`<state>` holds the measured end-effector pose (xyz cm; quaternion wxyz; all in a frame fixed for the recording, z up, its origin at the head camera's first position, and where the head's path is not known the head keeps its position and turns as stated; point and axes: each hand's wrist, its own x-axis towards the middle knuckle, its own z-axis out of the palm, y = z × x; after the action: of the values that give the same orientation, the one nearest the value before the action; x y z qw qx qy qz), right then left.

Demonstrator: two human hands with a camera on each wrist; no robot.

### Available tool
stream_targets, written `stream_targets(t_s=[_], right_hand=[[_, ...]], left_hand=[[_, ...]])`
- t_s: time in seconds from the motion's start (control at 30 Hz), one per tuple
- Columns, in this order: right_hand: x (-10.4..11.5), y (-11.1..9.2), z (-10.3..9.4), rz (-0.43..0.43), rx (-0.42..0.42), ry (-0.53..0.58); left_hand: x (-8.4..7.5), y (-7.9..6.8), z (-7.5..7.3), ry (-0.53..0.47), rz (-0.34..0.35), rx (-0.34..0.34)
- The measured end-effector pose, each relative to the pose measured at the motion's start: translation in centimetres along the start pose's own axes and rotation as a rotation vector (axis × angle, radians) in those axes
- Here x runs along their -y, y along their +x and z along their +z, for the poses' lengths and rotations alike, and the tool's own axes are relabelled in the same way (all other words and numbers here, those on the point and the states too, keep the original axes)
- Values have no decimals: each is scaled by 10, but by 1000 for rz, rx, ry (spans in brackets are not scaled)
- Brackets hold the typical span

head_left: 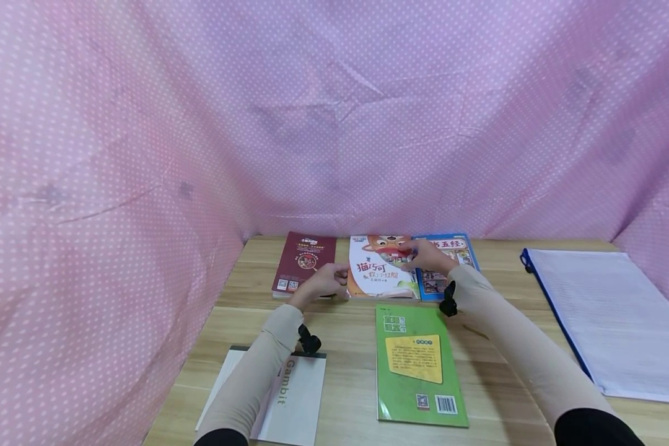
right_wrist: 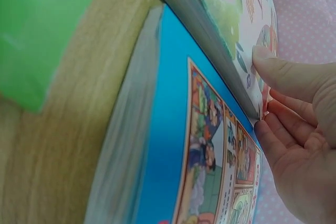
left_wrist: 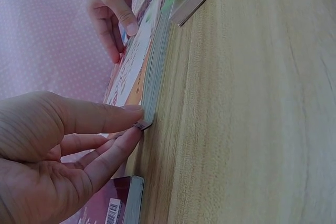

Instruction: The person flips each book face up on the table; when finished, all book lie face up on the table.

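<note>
A white storybook with a cartoon cat cover lies in the back row between a maroon book and a blue comic-style book. My left hand pinches its near left corner; in the left wrist view the thumb lies on top and a fingertip is at the corner's side. At the book's right edge, my right hand holds it with the thumb on the cover and the other fingers down along the side, next to the blue book.
A green book lies face down nearer me. A white "Gambit" book is at front left, partly under my left forearm. On the right is a white zip pouch with blue trim. A pink dotted cloth hangs behind the wooden table.
</note>
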<state>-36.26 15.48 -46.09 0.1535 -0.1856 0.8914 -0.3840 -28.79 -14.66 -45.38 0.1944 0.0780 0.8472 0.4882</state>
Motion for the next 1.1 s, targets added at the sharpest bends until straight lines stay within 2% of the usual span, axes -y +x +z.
stream_targets(t_s=[0.83, 0.97, 1.1], right_hand=[[3, -3, 0, -2, 11, 19], [5, -2, 0, 7, 4, -11], [6, -1, 0, 17, 11, -10]], left_hand=[[0, -1, 2, 3, -17, -13], [0, -4, 1, 1, 6, -11], [3, -7, -2, 33, 58, -21]])
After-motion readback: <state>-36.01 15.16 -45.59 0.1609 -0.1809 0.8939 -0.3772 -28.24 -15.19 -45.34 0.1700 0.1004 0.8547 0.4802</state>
